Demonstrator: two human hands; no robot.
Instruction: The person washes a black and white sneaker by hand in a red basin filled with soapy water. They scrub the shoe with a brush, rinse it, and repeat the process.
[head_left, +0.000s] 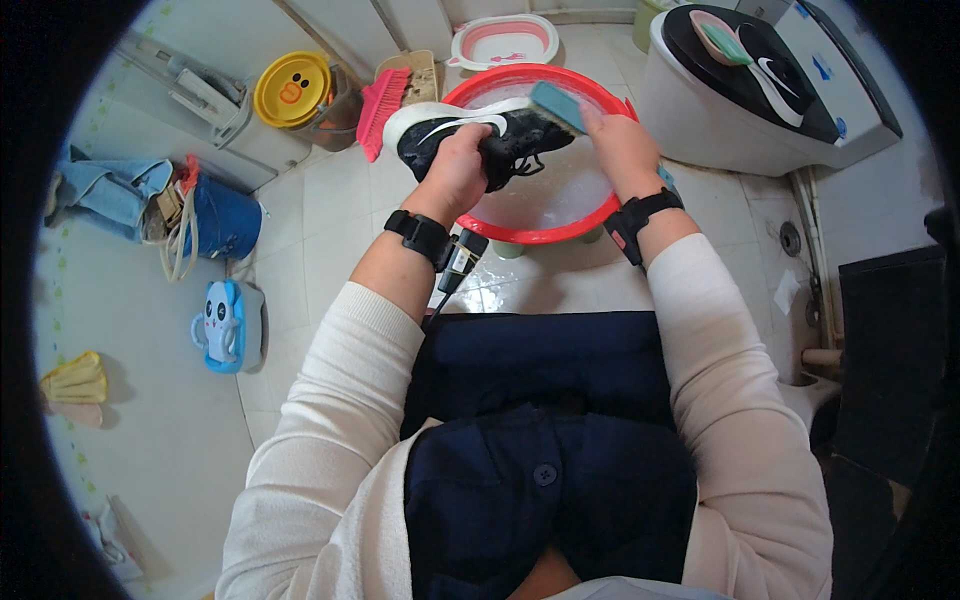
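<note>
My left hand grips a black Nike sneaker with a white sole and a white swoosh, held on its side. Its dark laces hang down. In my right hand is a blue-green scrubbing brush, whose bristles press against the toe end of the shoe. Both hands are above a red-rimmed plastic basin of cloudy, sudsy water. The bristle tips and part of the shoe's upper are hidden by the brush and my fingers.
On the toilet's black lid at right lie another black sneaker and a pink scoop holding something green. A pink broom head, a yellow-lidded bucket, a blue bucket and a folding basin stand around.
</note>
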